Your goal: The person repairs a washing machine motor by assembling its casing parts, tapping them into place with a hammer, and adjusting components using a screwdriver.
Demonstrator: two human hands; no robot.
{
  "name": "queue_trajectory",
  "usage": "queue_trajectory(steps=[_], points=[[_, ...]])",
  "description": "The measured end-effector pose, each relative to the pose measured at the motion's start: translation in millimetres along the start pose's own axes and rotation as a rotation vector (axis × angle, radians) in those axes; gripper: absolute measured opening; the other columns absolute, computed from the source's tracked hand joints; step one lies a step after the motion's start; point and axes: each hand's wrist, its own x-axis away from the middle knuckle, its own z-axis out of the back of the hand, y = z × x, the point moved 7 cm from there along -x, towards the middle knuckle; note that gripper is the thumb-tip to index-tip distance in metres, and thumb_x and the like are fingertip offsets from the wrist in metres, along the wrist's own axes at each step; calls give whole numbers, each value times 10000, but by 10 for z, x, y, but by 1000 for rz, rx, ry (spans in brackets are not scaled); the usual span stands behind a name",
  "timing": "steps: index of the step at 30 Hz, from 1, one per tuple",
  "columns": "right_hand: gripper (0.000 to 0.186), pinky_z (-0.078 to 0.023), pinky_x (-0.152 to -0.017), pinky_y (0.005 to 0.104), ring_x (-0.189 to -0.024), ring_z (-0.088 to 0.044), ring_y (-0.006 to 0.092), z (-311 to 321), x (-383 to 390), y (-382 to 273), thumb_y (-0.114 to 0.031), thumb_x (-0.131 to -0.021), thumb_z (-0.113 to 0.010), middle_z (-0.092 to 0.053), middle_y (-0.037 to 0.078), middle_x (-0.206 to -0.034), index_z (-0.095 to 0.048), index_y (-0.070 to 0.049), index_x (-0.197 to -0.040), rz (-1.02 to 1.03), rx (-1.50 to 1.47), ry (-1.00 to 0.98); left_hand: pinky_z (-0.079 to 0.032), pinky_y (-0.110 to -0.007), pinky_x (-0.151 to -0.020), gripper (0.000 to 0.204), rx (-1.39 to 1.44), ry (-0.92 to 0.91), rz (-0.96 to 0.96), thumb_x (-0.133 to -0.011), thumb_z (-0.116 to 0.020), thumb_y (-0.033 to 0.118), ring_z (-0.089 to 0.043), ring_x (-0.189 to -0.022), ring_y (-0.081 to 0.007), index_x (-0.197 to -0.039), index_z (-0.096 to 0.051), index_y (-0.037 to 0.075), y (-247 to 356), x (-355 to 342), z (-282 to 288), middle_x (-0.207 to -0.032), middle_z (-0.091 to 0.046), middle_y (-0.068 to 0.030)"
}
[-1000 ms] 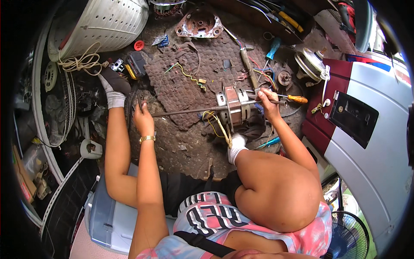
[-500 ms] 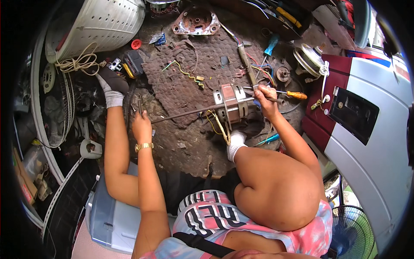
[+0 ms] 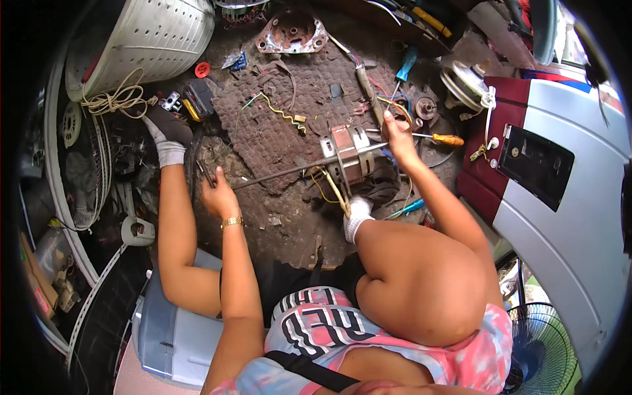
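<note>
A long dark metal rod (image 3: 283, 172) runs slantwise across the electric motor (image 3: 347, 155), which lies on the floor by my right foot. My left hand (image 3: 219, 192) is closed round the rod's left end, where dark prong-like metal (image 3: 206, 172) sticks out past the fingers. My right hand (image 3: 399, 137) is closed at the rod's other end, just right of the motor; its palm side is hidden. A brown bar-like piece (image 3: 370, 95) reaches up to the right fingers from behind. Next to that hand lies a screwdriver with an orange handle (image 3: 449, 140). Yellowish wires (image 3: 334, 187) come off the motor's near side.
A worn brown mat (image 3: 263, 118) covers the floor, with a yellow-green wire (image 3: 283, 115) on it. Behind stands a rusty motor housing (image 3: 291, 33). A blue-handled screwdriver (image 3: 407, 64) and a white pulley-like part (image 3: 461, 85) lie right. A white perforated drum (image 3: 155, 43) stands left, a red-and-white appliance casing (image 3: 559, 151) right.
My right hand has moved up and slightly left, its fingers now pointing away from me. My left hand has shifted a little right and nearer. The rod lies slightly higher over the motor.
</note>
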Motion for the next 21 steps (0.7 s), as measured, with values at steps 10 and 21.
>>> queue_trajectory(steps=[10,21], points=[[748,-444,-974,508,-1091,-579,477,-412,570,-552,-235,-978,-667,-574,329,-1224,-232,114,-1477,668,580,412,-513,-414,-780,467,282,-387,395,-997,-673,438,-672,-832,-256,-1055,-697,-24,-724,-332,-265,-962,-759,-120],[877,-557,-829,561,-910,-673,568,-88,374,-470,-351,-983,-623,-653,434,-966,-173,305,-1353,212,876,134,-486,-573,-649,204,-60,88,-131,-793,-659,300,-665,-733,-446,-778,-614,102,131,-45,409,-765,-696,-172]])
